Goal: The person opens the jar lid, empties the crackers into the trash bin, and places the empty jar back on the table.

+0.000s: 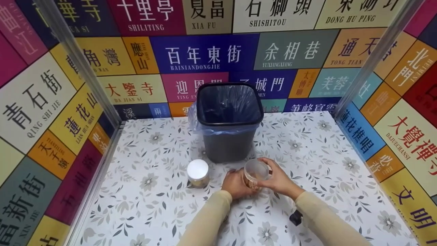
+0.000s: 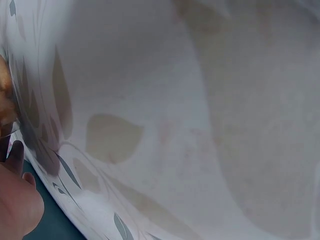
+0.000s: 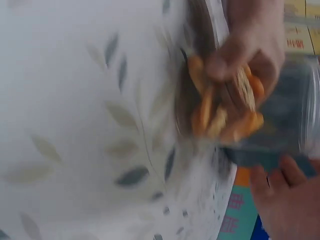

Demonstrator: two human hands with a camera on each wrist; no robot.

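A clear jar (image 1: 256,171) with brown-orange pieces at its bottom is held between both hands in the head view; no white lid shows on it. My left hand (image 1: 237,185) grips its lower part, while my right hand (image 1: 279,180) holds it near the rim from the right. In the right wrist view the jar (image 3: 285,120) lies sideways across the picture, blurred, its orange pieces (image 3: 240,125) beside the fingers round its base. Only a sliver of the jar and pieces (image 2: 6,100) shows at the left wrist view's edge, above part of a hand (image 2: 20,200).
A second jar with a white lid (image 1: 198,169) stands left of my hands. Behind them is a dark grey bin (image 1: 228,143) lined with a bluish bag. The table (image 1: 150,205) has a leaf-patterned cover, with sign-covered panels (image 1: 205,54) at the back and sides.
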